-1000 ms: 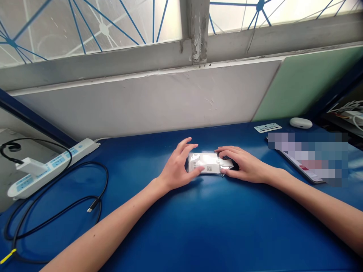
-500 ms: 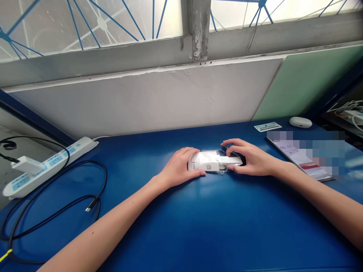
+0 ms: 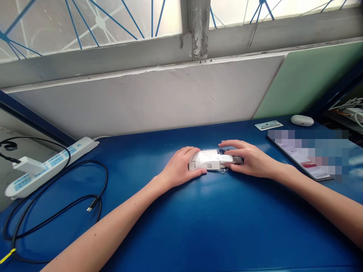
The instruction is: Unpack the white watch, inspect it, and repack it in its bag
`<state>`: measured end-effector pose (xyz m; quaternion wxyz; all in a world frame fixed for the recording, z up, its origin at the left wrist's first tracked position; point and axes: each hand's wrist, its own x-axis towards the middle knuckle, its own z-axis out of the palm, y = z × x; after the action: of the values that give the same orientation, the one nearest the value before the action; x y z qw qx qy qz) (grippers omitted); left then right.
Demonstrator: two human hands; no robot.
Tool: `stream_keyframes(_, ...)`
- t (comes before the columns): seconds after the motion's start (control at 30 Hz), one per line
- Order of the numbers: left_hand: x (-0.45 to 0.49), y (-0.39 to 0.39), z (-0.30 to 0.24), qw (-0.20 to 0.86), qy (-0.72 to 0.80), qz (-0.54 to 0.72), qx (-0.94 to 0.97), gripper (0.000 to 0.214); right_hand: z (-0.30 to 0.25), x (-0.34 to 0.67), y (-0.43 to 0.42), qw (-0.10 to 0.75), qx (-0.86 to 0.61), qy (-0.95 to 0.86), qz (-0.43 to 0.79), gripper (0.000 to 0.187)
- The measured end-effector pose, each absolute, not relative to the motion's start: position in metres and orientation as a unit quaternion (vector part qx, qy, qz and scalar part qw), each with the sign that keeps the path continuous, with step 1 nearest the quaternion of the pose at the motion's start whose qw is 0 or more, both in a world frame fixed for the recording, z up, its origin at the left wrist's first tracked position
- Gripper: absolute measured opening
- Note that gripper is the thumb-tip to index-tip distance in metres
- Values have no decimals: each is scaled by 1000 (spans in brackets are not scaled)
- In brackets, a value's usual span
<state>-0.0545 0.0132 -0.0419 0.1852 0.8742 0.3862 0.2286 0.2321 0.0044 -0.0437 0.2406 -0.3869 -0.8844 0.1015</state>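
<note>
A small white packet with printed text and a QR code lies on the blue table, in clear plastic. My left hand grips its left end, thumb along the near edge and fingers over the far edge. At the packet's right end is a narrow white piece with a grey end, its exact kind unclear. My right hand closes on that piece between thumb and finger, with the index finger stretched out above. A little beaded chain or crinkled plastic edge shows beside it.
At the left lie a white power strip with a plugged-in charger and a looped black cable. To the right are a phone or tablet, partly blurred, a printed card and a white earbud case. A wall stands behind.
The fingers of my right hand have drawn in closer around the white piece, and the hand has shifted slightly left. My left hand keeps its grip on the packet.
</note>
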Motion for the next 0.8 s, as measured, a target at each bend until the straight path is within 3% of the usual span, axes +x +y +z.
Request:
stream_keyframes(0.37, -54, 12, -41, 187, 408, 222, 866, 55, -43, 251, 17, 237, -413, -874, 100, 24)
stream_keyframes(0.5, -55, 12, -42, 170, 406, 212, 872, 59, -38, 254, 20, 303, -434, -842, 101, 21)
stream_keyframes(0.67, -55, 12, -42, 155, 395, 209, 881, 58, -27, 244, 12, 423, -494, -737, 187, 20)
stream_keyframes(0.8, -54, 11, -43, 147, 396, 212, 881, 63, -27, 232, 5, 425, -479, -740, 207, 25)
